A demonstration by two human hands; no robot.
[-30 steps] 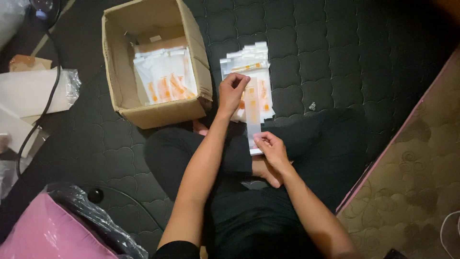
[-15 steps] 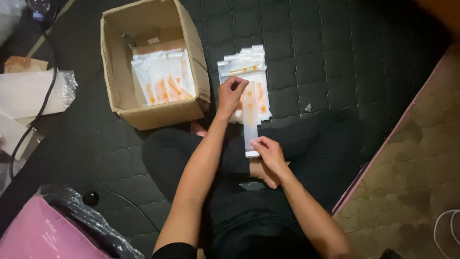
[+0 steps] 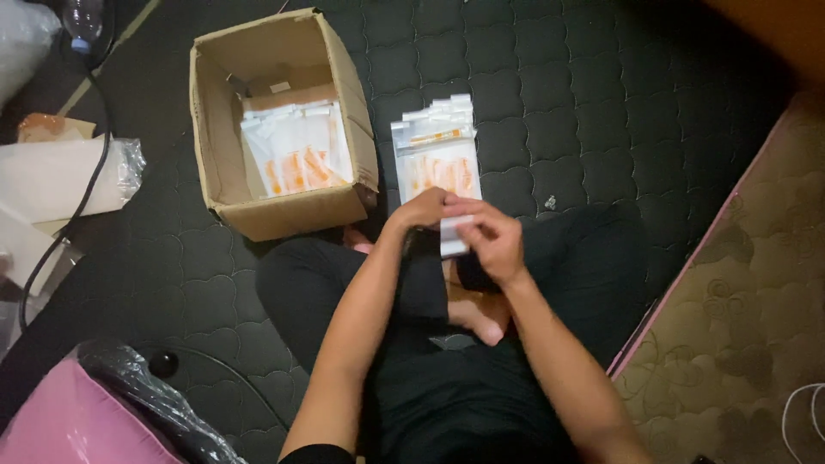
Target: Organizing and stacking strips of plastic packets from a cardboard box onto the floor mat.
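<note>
Person: sitting cross-legged on a dark quilted mattress [image 3: 601, 103], seen from above.
Left hand [image 3: 423, 209]: fingers are curling together and pinching the near end of a small white packet [image 3: 453, 235].
Right hand [image 3: 490, 236]: fingers are pressing on the same packet from the other side, thumb and forefinger closing on its edge.
Packet: being held just above the lap, at the near end of the pile.
Pile of packets [image 3: 436, 155]: lying fanned on the mattress just beyond the hands, clear with orange contents.
Cardboard box [image 3: 225, 137]: standing open to the left of the pile, holding more such packets.
Pink bag [image 3: 69, 425]: lying at the lower left, well apart.
</note>
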